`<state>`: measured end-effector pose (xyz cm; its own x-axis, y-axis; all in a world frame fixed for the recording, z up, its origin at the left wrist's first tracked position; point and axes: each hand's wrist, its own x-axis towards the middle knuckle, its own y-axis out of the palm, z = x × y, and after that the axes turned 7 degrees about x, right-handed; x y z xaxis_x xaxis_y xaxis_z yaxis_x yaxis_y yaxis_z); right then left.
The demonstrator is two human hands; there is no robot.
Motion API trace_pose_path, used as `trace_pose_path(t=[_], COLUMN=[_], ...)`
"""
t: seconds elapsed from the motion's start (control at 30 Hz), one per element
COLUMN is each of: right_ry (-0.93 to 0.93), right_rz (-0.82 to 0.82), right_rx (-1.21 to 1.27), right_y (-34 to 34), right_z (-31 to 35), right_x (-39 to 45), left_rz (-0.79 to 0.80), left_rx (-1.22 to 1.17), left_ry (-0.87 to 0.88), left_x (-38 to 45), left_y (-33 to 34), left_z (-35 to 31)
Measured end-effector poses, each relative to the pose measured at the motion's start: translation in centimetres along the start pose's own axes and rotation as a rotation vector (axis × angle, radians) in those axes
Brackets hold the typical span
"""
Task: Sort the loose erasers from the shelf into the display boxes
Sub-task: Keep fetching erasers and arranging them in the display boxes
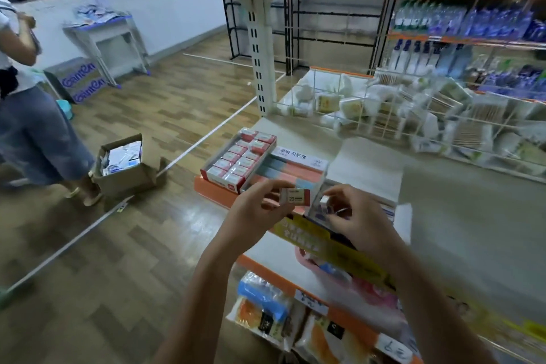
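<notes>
Two hands work above the shelf: the left hand pinches a red-ended eraser (marked 2B), the right hand pinches a smaller eraser. Both hover just in front of the red box of packed erasers and a pink box beside it.

Right hand covers most of small eraser; wire-basket goods blurred; bystander cut off.
</notes>
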<state>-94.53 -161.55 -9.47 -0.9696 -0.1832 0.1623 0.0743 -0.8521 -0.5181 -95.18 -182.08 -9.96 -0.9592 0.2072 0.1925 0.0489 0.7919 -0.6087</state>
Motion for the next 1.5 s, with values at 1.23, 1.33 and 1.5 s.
trace_pose_path(t=[1.23, 1.33, 1.5], right_ry=[0.26, 0.192, 0.228], right_rz=[-0.185, -0.161, -0.132], right_rx=[-0.56, -0.518, -0.445], right_y=[3.5, 6.1, 11.1], right_z=[5.6, 6.7, 6.8], right_x=[5.9, 8.3, 11.8], left_rz=[0.22, 0.185, 0.198], left_rx=[0.11, 0.175, 0.295], left_ry=[0.239, 0.191, 0.216], left_x=[12.5, 13.9, 15.7], left_y=[-9.6, -11.0, -12.2], left_z=[9.8, 11.4, 13.3])
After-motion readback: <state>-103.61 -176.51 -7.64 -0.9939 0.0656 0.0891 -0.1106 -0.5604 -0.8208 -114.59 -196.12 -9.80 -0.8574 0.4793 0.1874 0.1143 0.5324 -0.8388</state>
